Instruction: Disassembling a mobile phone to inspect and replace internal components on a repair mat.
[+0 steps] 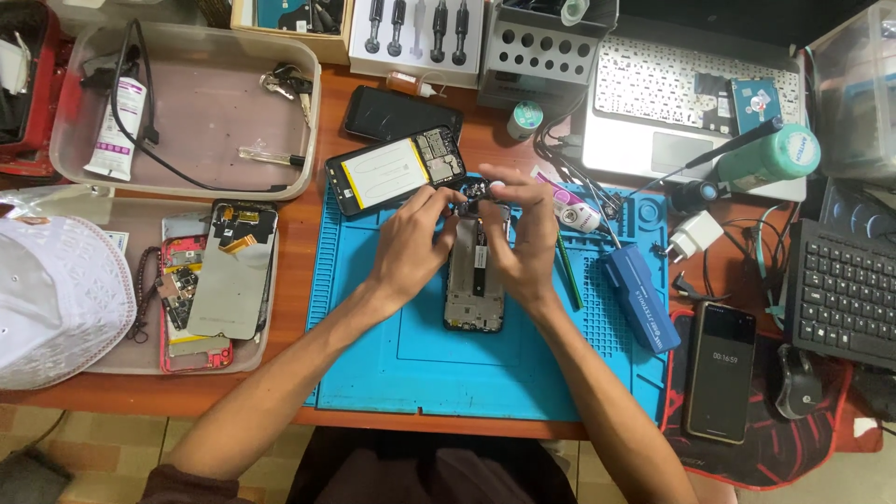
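Phone repair on blue mat (373, 355). Left hand (408, 245) and right hand (525, 238) both pinch a small dark part (476, 190) at the top end of the opened phone (474, 280) (lying mid-mat). Step: seating or freeing this part; next calls for fine, steady fingertip alignment.

Wooden desk (392, 415) under blue mat (420, 364), trays (140, 359).

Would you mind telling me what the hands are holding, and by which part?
Both hands, left hand and right hand, pinch a small dark part by its side edges above the opened phone on the blue mat.
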